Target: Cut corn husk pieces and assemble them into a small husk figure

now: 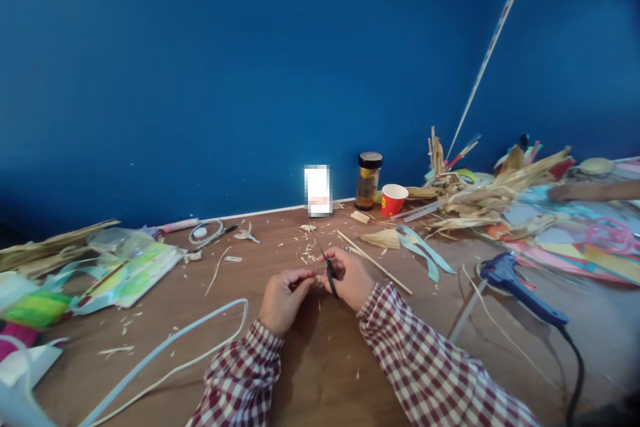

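Black-handled metal scissors (329, 268) and a small pale scrap (319, 278) held low over a brown wooden table (320, 377)

The right hand (354, 278) is closed around the scissors' handles, the blades pointing away from the person. Just beside them, the left hand (281, 297) has its thumb and index finger pinched together on the scrap, which seems to be a bit of dried plant fibre, though it is too small to be sure.

Beyond the fingertips lies a scatter of pale slivers (309, 255). To the right of it, a thin straight pale stick (375, 263) slants across the table, with a looped light-blue ribbon (419, 248) near it. Farther right rests a blue glue gun (523, 293) with a black cord.

Toward the blue wall (225, 67), a black-lidded glass jar (368, 183) of amber liquid stands beside a red paper cup (393, 202). At far right, another person's hand (563, 193) reaches over heaped dried husks (480, 200) and coloured scraps.
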Available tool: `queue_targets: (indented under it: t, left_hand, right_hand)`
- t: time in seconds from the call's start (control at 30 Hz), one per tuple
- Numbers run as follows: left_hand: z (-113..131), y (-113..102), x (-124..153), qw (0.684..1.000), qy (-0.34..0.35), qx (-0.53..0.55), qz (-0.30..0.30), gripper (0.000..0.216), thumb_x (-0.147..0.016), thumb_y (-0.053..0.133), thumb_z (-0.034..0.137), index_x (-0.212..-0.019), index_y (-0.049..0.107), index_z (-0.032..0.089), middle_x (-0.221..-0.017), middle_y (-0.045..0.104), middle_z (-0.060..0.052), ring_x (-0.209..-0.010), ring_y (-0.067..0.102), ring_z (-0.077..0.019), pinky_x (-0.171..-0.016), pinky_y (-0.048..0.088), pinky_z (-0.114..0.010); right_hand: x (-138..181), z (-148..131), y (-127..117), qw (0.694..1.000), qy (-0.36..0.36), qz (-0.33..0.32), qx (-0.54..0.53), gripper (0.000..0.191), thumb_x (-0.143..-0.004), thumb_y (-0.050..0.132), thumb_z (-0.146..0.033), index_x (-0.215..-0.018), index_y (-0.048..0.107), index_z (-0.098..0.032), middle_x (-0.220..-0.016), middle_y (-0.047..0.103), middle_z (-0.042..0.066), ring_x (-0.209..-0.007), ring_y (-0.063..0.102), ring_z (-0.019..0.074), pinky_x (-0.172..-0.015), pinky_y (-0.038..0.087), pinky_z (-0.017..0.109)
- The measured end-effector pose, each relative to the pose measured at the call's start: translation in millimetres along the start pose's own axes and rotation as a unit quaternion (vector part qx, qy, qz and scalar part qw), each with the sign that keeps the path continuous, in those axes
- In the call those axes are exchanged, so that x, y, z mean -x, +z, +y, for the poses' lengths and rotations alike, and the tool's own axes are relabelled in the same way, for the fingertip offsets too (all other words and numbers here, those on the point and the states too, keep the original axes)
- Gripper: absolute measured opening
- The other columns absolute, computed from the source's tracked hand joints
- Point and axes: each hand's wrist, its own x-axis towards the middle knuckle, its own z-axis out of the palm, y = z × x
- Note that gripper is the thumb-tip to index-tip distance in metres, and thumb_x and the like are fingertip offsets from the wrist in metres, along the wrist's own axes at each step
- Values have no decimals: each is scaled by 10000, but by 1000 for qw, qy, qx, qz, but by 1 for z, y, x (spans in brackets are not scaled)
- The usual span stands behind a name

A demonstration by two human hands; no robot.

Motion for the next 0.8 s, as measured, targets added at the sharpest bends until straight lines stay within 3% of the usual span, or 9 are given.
queue_targets:
  t: [0.23, 0.43, 0.8]
  left_hand:
    - [-2, 2, 2, 999, -6, 10, -32, 218, -697, 571, 260, -870, 697, 220, -910, 691, -52, -853, 616, -219, -788, 453, -319]
    - [-4, 2, 2, 998, 19, -40, -34, 171, -688, 588, 272, -803, 711, 245, -828, 700, -54, -778, 624, -212, -736, 456, -288]
    - [-4, 0, 3, 994, 47, -98, -23, 148, -694, 588, 270, -772, 710, 244, -852, 697, -59, -775, 620, -222, -710, 445, -280]
  right_hand:
    - [1, 5, 0, 992, -46, 13, 113, 285, -648, 544, -162, -928, 513, -206, -641, 559, -32, -541, 497, 105, -510, 378, 210]
    - [4, 1, -1, 972, -79, 15, 219, 303, -651, 553, -150, -943, 537, -228, -667, 561, -27, -587, 496, 120, -544, 368, 218]
    - [6, -1, -1, 956, -91, 15, 280, 354, -633, 554, -108, -957, 553, -252, -706, 558, -20, -665, 500, 136, -614, 363, 229]
